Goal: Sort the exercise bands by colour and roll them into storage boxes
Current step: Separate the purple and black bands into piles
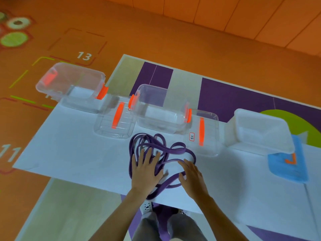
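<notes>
A tangle of purple exercise bands point(175, 150) lies in loose loops on the white sheet point(78, 153) in front of me. My left hand point(145, 168) lies flat on the left part of the loops with fingers spread. My right hand point(192, 177) rests on the right part, fingers fairly straight, a band strand passing under its thumb side. Behind the bands stand two clear storage boxes with orange latches, one at the left point(73, 84) and one in the middle point(159, 108). A white opaque box point(260, 131) stands at the right.
Two clear lids with orange handles lie flat by the boxes, one point(114, 119) between them and one point(203, 134) bearing a small label. A blue lid point(288, 164) lies under the white box. The sheet's near edge is by my knees. Orange floor surrounds the mat.
</notes>
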A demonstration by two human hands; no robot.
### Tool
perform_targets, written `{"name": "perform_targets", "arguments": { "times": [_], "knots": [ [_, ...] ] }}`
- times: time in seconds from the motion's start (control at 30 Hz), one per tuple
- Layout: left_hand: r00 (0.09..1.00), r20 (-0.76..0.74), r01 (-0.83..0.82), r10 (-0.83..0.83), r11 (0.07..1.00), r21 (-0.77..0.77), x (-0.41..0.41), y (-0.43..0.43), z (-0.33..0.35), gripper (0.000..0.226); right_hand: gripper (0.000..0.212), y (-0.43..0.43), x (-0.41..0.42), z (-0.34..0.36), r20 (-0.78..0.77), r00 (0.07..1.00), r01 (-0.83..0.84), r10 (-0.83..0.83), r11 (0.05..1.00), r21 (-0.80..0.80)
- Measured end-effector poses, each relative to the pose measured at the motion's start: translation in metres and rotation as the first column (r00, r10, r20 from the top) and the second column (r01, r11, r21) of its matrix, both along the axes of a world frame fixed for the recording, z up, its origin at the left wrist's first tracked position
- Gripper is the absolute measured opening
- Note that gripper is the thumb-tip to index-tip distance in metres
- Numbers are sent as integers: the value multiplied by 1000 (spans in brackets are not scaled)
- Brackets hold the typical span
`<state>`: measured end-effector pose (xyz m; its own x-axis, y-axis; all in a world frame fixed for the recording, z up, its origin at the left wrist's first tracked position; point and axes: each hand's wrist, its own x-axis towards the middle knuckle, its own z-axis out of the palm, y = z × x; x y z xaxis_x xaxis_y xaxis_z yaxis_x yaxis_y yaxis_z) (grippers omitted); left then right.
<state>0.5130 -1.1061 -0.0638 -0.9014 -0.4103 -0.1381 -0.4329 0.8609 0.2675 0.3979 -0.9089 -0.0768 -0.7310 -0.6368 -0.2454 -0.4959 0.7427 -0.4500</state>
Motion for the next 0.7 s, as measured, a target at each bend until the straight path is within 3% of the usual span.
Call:
{"name": "perform_targets", "arguments": {
  "times": [0.2,0.37,0.6,0.7],
  "knots": [
    [978,61,197,-197,980,1,-21,25,21,55,44,23,-7,30,-29,999,36,-36,999,16],
    [952,61,300,-300,954,9,-47,69,51,35,38,68,-12,59,-148,985,98,-88,993,62],
    [895,99,445,-435,885,-137,-91,182,87,46,31,194,-20,88,-334,899,281,-283,958,-57],
    [884,72,467,-462,878,-107,-107,250,101,42,29,272,-23,97,-384,854,358,-352,932,-59]
  ]
}}
